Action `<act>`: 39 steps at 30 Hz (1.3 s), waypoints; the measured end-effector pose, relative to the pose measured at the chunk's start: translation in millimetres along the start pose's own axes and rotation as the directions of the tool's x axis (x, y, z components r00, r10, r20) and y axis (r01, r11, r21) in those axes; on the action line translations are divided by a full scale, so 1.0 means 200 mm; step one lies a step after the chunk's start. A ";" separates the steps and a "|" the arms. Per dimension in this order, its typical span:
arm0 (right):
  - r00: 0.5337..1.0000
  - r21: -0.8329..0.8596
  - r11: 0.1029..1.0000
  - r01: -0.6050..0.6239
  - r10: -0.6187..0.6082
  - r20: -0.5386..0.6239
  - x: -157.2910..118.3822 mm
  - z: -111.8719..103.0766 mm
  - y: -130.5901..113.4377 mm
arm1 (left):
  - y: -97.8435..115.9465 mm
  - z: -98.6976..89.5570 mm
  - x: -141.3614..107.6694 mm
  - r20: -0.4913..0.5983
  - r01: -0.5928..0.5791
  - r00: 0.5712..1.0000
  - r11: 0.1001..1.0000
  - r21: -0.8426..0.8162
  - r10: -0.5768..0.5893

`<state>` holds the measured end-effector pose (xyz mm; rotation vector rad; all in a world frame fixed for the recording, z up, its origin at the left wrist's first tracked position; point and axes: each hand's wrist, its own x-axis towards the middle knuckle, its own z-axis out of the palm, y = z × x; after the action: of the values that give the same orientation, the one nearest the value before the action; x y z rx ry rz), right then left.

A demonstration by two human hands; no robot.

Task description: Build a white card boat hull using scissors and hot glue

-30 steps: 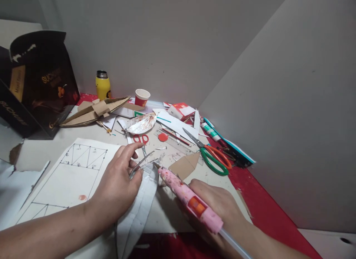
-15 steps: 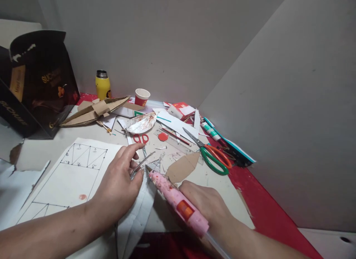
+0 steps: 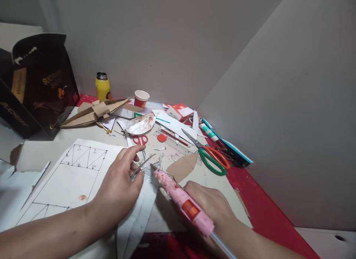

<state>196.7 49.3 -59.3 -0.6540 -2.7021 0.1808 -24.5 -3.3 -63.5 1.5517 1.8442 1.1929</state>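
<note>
My right hand (image 3: 207, 197) is wrapped round a pink hot glue gun (image 3: 180, 197), with a clear glue stick coming out of its back end. The nozzle points up and left, close to my left hand (image 3: 124, 175). Between thumb and fingers, that left hand pinches a thin dark strip (image 3: 143, 163); its exact kind is too fine to tell. Under the hands lies a creased white paper strip (image 3: 139, 218). A sheet with a line drawing (image 3: 80, 181) sits beneath my left wrist. Just beyond the fingers are red-handled scissors (image 3: 140, 140).
Large scissors with orange and green handles (image 3: 213, 160) lie right of a cardboard cut-out (image 3: 183, 166). Farther back stand a cardboard boat shape (image 3: 83, 118), a yellow bottle (image 3: 102, 89) and a paper cup (image 3: 141, 99). A black box (image 3: 41, 88) is at left; grey walls enclose the table.
My right hand has drawn the glue gun a little to the right, so its nozzle sits farther from my left fingers. The left hand keeps its pinch almost unmoved.
</note>
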 end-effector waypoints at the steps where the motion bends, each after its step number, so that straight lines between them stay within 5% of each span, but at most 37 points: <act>1: 1.000 0.017 1.000 -0.001 0.001 0.006 0.00 0.01 -0.01 | 0.00 0.00 0.00 0.000 -0.001 1.000 1.000 -0.002 0.001; 8: 0.995 0.025 0.999 -0.038 0.036 0.089 -0.01 0.03 0.00 | -0.01 0.00 0.00 -0.026 0.011 1.000 1.000 -0.004 -0.011; 16: 0.971 -0.265 0.940 -0.215 0.235 0.047 -0.10 -0.05 0.27 | 0.01 -0.04 0.08 0.018 0.281 0.959 0.942 -0.185 -0.283; 20: 0.892 -0.336 0.881 -0.332 0.409 0.192 -0.05 -0.08 0.37 | 0.02 -0.05 0.09 0.115 0.402 0.915 0.876 -0.267 -0.386; 25: 0.865 -0.158 0.928 -0.338 0.372 0.336 -0.01 -0.23 0.40 | 0.05 -0.06 0.09 0.205 0.478 0.878 0.813 -0.333 -0.433; 28: 0.906 0.137 0.913 -0.385 0.345 0.247 0.02 -0.27 0.33 | 0.07 -0.05 0.07 0.240 0.487 0.873 0.779 -0.394 -0.425; 31: 0.885 0.528 0.729 -0.436 0.455 0.103 0.11 -0.20 0.18 | 0.10 -0.04 0.04 0.285 0.503 0.864 0.738 -0.450 -0.415; 35: 0.828 0.791 0.350 -0.501 0.460 0.321 0.25 -0.06 -0.01 | 0.11 -0.04 0.01 0.353 0.534 0.845 0.673 -0.511 -0.402; 39: 0.821 0.846 0.194 -0.497 0.422 0.385 0.32 0.00 -0.07 | 0.11 -0.03 0.00 0.330 0.504 0.864 0.650 -0.568 -0.382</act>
<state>136.8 66.7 -37.4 -1.0014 -1.7693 1.7881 -16.2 -4.6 -41.4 0.7251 1.3557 1.2057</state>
